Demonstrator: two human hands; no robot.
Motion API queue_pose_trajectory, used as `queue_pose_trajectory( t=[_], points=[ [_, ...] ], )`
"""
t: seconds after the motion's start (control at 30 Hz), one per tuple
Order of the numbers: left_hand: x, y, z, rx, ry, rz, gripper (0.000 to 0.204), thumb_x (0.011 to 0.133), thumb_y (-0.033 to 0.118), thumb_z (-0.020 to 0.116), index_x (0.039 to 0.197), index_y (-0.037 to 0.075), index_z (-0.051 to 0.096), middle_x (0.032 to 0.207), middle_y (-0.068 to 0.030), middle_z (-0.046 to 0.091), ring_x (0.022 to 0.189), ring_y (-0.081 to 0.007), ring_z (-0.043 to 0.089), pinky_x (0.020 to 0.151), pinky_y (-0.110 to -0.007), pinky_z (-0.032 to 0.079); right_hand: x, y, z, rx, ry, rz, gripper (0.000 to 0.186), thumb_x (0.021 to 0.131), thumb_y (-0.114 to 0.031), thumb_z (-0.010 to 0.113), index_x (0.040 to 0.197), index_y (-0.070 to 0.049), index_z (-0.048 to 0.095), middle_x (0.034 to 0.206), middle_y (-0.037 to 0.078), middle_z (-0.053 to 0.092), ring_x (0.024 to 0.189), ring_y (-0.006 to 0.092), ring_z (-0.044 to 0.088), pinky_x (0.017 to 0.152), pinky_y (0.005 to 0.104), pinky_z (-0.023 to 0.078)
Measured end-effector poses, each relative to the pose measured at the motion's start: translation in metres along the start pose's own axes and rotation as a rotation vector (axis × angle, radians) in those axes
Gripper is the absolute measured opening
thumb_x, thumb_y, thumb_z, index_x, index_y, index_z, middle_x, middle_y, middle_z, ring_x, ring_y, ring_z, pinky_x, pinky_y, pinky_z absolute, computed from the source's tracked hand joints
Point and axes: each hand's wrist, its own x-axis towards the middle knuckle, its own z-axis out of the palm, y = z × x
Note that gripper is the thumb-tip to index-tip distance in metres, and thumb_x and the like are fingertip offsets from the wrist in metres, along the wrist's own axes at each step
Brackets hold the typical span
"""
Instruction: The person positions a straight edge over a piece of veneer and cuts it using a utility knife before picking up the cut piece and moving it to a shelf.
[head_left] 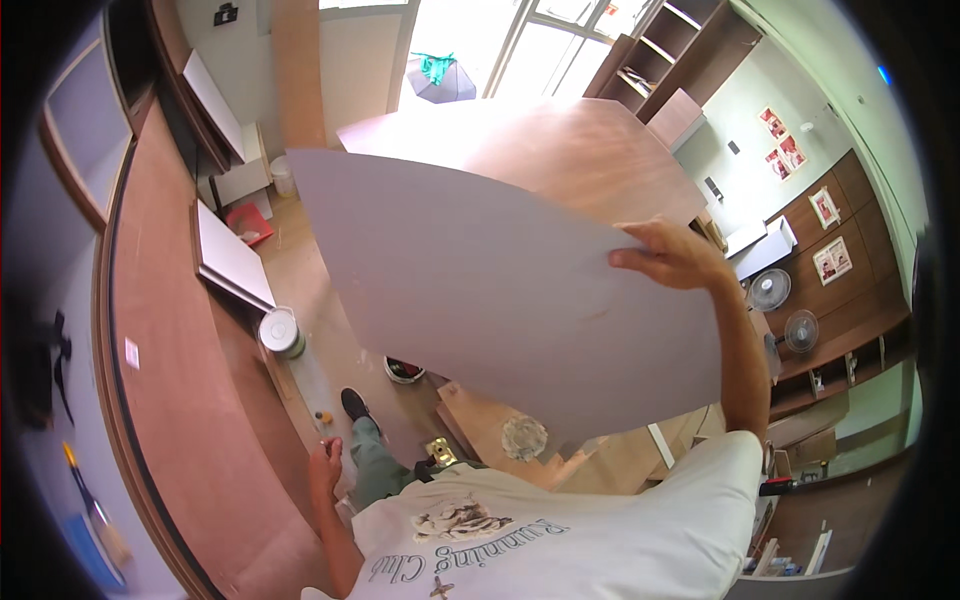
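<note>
My right hand [668, 256] grips the far right edge of a large, thin grey-white sheet [480, 290], thumb on the near face. The sheet slants in front of me and curves a little. Behind it lies a wide board with a pinkish, glossy face [590, 150], partly covered by the sheet. My left hand [327, 466] hangs low at my left side, beside a long reddish-brown panel [215, 430]. Its fingers are curled closed, and what they hold, if anything, is too small to name.
A lidded white bucket [281, 331] stands on the floor at left, near white-faced boards [232, 255] and a red dustpan-like thing [249, 224]. Below the sheet are wooden pieces [480, 415] and a clear plastic bundle [523, 437]. Fans [769, 290] and shelving [665, 50] stand right.
</note>
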Motion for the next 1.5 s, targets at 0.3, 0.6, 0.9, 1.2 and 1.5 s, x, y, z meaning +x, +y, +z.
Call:
queue_pose_trajectory(
  t=[0.3,0.6,0.9,1.2,1.5],
  points=[
    [0.214,0.018,-0.102,-0.156,0.041,0.043,0.029,0.099,0.028,0.066,0.105,0.000,0.071,0.087,-0.0144,0.074,0.081,-0.0222,0.071,0.076,-0.037,0.055,0.205,-0.015,-0.072,-0.227,-0.327,0.231,0.035,0.092,-0.028,0.072,0.115,-0.002,0.072,0.098,0.023,0.072,0.094,0.0395,0.067,0.084,0.0440,0.052],
    [0.464,0.297,-0.175,-0.401,-0.234,0.658,0.073,0.086,0.045,0.082,0.139,0.005,0.055,0.148,-0.0167,0.050,0.130,-0.0304,0.056,0.108,-0.042,0.047,0.330,0.016,-0.126,-0.216,0.016,0.491,0.038,0.097,-0.027,0.071,0.123,0.000,0.069,0.112,0.015,0.069,0.102,0.0210,0.065,0.094,0.0345,0.050],
    [0.660,0.427,-0.164,-0.611,-0.145,0.675,0.038,0.097,0.023,0.074,0.127,0.001,0.065,0.103,-0.0074,0.076,0.093,-0.0127,0.068,0.086,-0.029,0.054,0.442,0.137,-0.138,-0.136,0.304,0.608,0.049,0.099,-0.029,0.069,0.136,0.002,0.059,0.121,0.013,0.066,0.112,0.0213,0.061,0.099,0.0357,0.047],
    [0.874,0.568,-0.142,-0.603,-0.442,0.547,0.030,0.096,0.026,0.075,0.116,0.004,0.071,0.089,-0.0023,0.075,0.080,-0.0064,0.065,0.073,-0.026,0.053,0.615,0.170,-0.188,0.103,0.348,0.748,0.036,0.102,-0.025,0.065,0.125,0.003,0.063,0.102,0.007,0.068,0.090,0.0128,0.063,0.081,0.0295,0.051],
    [1.047,0.663,-0.115,-0.554,-0.506,0.747,0.028,0.094,0.025,0.079,0.110,0.003,0.071,0.076,-0.0013,0.068,0.066,-0.0066,0.051,0.060,-0.027,0.044,0.735,0.247,-0.211,-0.444,0.778,0.862,0.063,0.096,-0.038,0.074,0.138,0.005,0.057,0.113,0.014,0.070,0.102,0.0161,0.065,0.088,0.0304,0.050]
  ],
)
